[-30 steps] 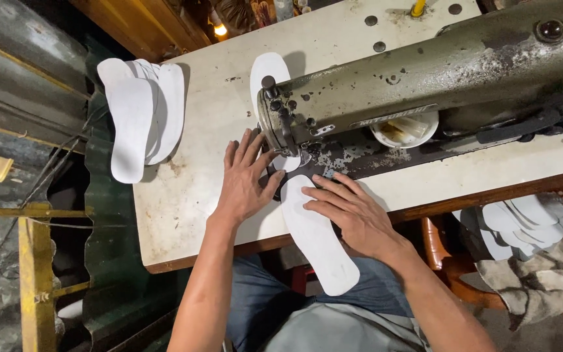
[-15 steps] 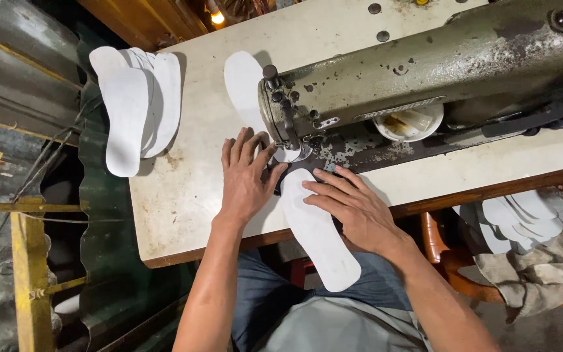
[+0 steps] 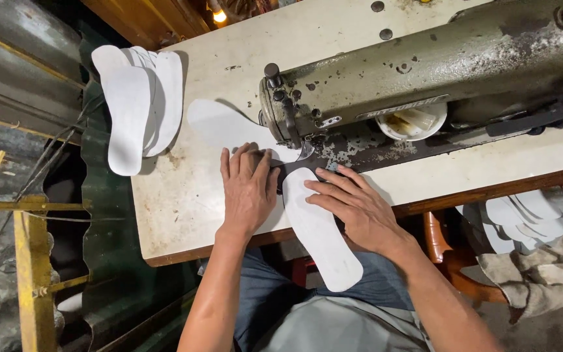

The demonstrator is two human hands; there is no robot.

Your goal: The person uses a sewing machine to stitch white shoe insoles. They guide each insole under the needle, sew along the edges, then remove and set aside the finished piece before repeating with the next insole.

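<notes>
- The step in hand looks like stitching: a long white insole (image 3: 317, 228) lies with its front end under the needle area of the old grey-green sewing machine (image 3: 425, 72), while its rear end hangs out past the near edge of the counter (image 3: 184, 195), over the person's lap.
- The left hand (image 3: 249, 189) lies flat, palm down, fingers spread a little, on the counter just left of the insole; its fingertips reach toward the presser foot. It pinches nothing.
- The right hand (image 3: 353, 205) lies flat too, fingers stretched out and resting on the insole's right edge just short of the needle. It presses rather than grips.
- A second white insole piece (image 3: 219, 124) lies beyond the needle, toward the far left part of the counter; whether it is joined to the near one I cannot tell.
- A stack of white insoles (image 3: 135, 104) sits at the counter's far left corner, overhanging the left edge, well apart from both hands.
- More white insoles (image 3: 522, 215) lie on a cloth-covered seat off the counter's right end.
- Judgement: the next move calls for both palms to steer the insole evenly, keeping the edge true to the needle and the fingertips out of its path.
</notes>
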